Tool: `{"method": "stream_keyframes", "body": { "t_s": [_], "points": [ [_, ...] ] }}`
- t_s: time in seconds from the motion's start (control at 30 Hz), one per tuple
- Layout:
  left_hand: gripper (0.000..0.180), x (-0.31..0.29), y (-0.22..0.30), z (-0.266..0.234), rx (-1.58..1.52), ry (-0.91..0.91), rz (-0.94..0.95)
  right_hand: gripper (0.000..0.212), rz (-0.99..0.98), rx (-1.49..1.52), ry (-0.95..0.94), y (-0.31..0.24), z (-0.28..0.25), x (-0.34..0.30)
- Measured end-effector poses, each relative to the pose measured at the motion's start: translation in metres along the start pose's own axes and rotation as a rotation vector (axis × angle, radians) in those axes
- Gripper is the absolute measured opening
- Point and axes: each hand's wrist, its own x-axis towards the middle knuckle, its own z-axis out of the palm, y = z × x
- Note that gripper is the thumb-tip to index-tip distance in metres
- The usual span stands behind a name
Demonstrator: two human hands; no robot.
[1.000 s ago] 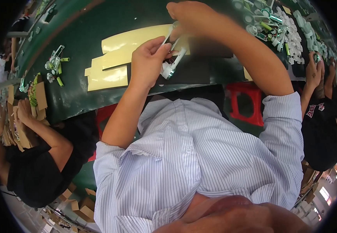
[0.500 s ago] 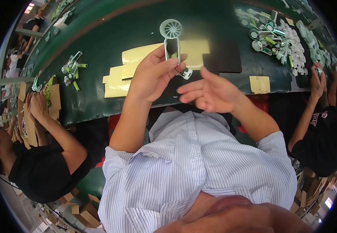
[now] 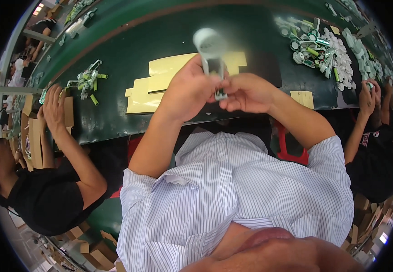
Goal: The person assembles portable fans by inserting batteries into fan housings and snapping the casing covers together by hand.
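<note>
A pale green handheld fan casing [image 3: 210, 43] is in front of me over the table, its round head smeared by motion and pointing away. My left hand [image 3: 189, 88] is closed around the casing's handle frame from the left side. My right hand [image 3: 251, 93] has its fingers pinched at the lower end of the handle, where a small white end piece [image 3: 221, 96] shows between my hands. Inside the handle a bit of light green can be seen. My fingers cover much of the handle's lower part.
Yellow sheets [image 3: 144, 103] and a dark mat [image 3: 264, 68] lie on the green table [image 3: 115, 41]. A heap of fan parts [image 3: 312, 47] with white pieces is at the right, a smaller pile [image 3: 87, 82] at the left. Co-workers sit on both sides.
My right hand, open and apart before, has moved up to the casing and closed at its lower end. The casing has shifted slightly right, and the dangling white piece is now at the handle's end.
</note>
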Motion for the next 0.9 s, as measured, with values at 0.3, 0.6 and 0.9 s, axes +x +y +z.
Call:
{"method": "stream_keyframes", "body": {
  "t_s": [0.3,0.6,0.9],
  "points": [
    [0.041,0.022,-0.024,-0.047,-0.260,0.153,0.265,0.032,-0.624,-0.491,0.297,-0.002,0.008,0.015],
    [0.042,0.016,-0.036,-0.047,-0.094,0.126,0.344,0.031,-0.808,-0.935,0.523,-0.001,0.014,0.014],
    [0.046,0.016,-0.044,-0.050,-0.052,0.054,0.397,0.029,-0.835,-1.078,0.476,-0.002,0.009,0.006]
  ]
}}
